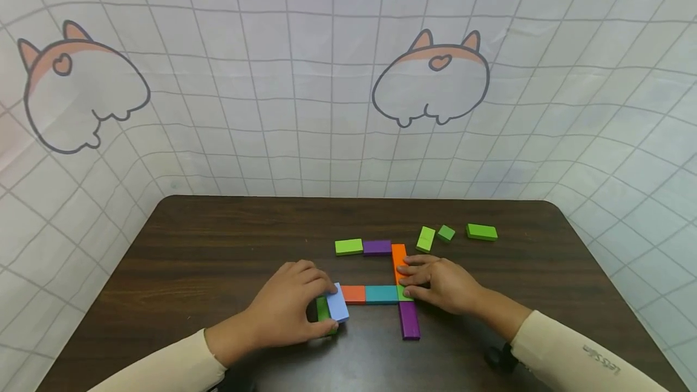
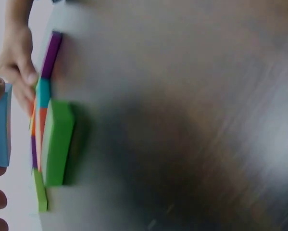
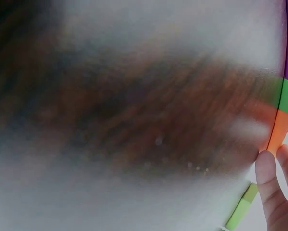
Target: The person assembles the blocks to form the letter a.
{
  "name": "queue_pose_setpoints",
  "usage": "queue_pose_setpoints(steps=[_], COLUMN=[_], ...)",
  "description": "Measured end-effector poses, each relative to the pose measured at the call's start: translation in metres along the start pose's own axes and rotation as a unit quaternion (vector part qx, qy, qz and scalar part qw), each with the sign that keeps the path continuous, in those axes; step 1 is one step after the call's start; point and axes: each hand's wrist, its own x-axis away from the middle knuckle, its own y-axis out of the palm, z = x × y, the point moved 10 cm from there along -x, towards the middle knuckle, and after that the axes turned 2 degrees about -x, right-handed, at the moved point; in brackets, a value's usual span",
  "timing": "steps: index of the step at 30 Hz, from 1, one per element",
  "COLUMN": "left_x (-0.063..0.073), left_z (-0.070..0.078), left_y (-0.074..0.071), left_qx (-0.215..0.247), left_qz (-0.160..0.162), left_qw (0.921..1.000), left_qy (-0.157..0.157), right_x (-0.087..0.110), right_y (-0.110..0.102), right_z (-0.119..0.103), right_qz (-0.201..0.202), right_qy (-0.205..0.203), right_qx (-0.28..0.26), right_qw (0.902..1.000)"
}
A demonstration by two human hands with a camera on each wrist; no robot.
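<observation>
My left hand (image 1: 291, 309) pinches the blue block (image 1: 339, 305) above the tabletop (image 1: 229, 235), near the green block (image 2: 58, 144); my right hand (image 1: 445, 285), fingers spread, touches the orange block (image 1: 399, 259). I'm likely placing the blue block; that calls for alignment, then release.

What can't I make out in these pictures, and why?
- Head view: part of the dark green block, hidden by the light blue block and left hand.
- Head view: part of the small green block, covered by the right hand.
- Left wrist view: most of the left hand, cut off by the left edge.
- Right wrist view: the tabletop grain, blurred.
</observation>
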Motion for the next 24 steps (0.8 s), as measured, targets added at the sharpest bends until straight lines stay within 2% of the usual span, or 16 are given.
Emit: queue_pose_setpoints(steps=[9,18,24], left_x=[0.015,0.025,0.031], left_z=[0.023,0.040,0.045], left_y=[0.013,0.010,0.014], left_qx=[-0.006,-0.024,-0.038], left_qz=[-0.037,-0.016,-0.033], left_qw=[0.9992,0.9988,0.9978], left_qy=[0.017,0.039,0.042], right_x=[-0.001,-0.002,-0.001], right_y=[-0.001,-0.002,-0.002], right_z=[-0.003,-0.004,-0.003], right_qz=[-0.004,-0.004,-0.002], right_qy=[0.000,0.000,-0.001], right_qx=[0.010,0.008,0.009], right_qw=[0.9999,1.0000,1.0000])
